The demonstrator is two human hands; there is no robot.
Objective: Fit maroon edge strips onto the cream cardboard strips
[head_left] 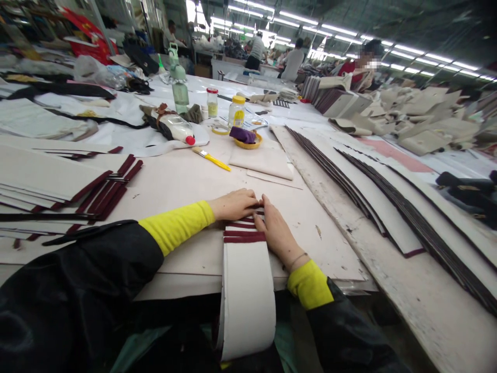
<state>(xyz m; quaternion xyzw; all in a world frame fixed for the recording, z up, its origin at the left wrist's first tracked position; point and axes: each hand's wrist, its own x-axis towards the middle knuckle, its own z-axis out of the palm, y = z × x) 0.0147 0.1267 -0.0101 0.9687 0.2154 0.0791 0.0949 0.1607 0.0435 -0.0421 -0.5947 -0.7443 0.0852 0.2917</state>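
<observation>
A bundle of long white strips (pixel 248 280) with maroon edges lies before me, fanned in steps at its far end. Its near part bends down over the table edge toward my lap. My left hand (pixel 236 204) has its fingers bent and closed over the far end of the strips. Along the right side, my right hand (pixel 277 233) grips the bundle, thumb on the stepped maroon edges and fingers stretched along the side. The fingertips of both hands meet at the far end, where they hide the strip ends.
A yellow brush (pixel 212 159) lies beyond my hands, near a yellow dish (pixel 248 143) with purple cloth. Jars and a green pump bottle (pixel 179 90) stand behind. Stacked maroon-edged panels (pixel 50 176) lie left; long dark-edged strips (pixel 373 202) lie right. People are farther back.
</observation>
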